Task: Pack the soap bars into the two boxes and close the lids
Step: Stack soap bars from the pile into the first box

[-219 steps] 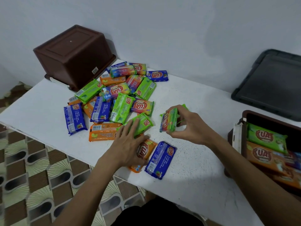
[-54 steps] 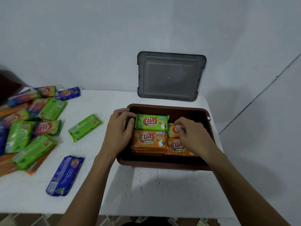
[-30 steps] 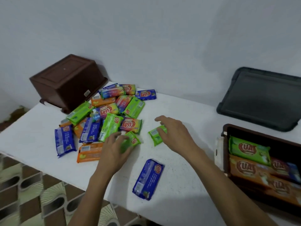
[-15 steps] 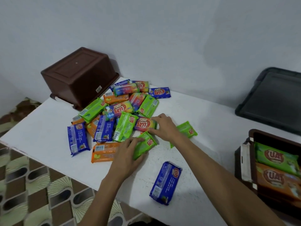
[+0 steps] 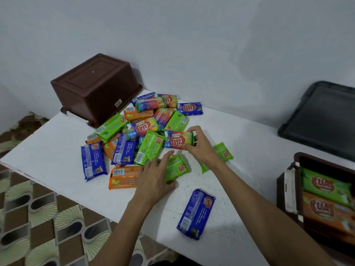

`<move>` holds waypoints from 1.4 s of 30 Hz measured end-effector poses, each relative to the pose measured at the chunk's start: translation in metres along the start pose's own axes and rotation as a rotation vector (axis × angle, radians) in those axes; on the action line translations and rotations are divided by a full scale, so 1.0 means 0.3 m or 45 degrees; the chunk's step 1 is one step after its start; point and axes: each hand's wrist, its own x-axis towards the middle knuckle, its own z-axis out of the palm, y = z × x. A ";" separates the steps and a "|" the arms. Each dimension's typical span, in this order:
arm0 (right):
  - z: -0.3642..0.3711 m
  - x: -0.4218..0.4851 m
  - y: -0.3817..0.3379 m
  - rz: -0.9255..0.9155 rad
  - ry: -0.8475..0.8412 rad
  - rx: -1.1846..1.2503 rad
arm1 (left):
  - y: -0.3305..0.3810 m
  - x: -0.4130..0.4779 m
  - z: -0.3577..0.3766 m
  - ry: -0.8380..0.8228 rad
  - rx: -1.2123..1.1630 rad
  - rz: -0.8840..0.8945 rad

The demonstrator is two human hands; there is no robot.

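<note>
Soap bars (image 5: 142, 129) lie heaped on the white table (image 5: 48, 150).
Right hand (image 5: 201, 148) pinches a rainbow bar (image 5: 177, 140) at the heap's edge; left hand (image 5: 155, 179) lies flat, fingers straight, on a green bar (image 5: 177, 167).

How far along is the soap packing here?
Done: the open box holds green and orange bars. In hand: the right hand grips a rainbow bar, the left hand rests on a green bar. Left: the pile, a lone blue bar, the upturned box, the grey lid.
</note>
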 end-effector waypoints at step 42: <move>-0.302 -0.284 -0.070 -0.145 0.185 0.530 | 0.078 0.022 -0.247 0.471 -1.486 0.034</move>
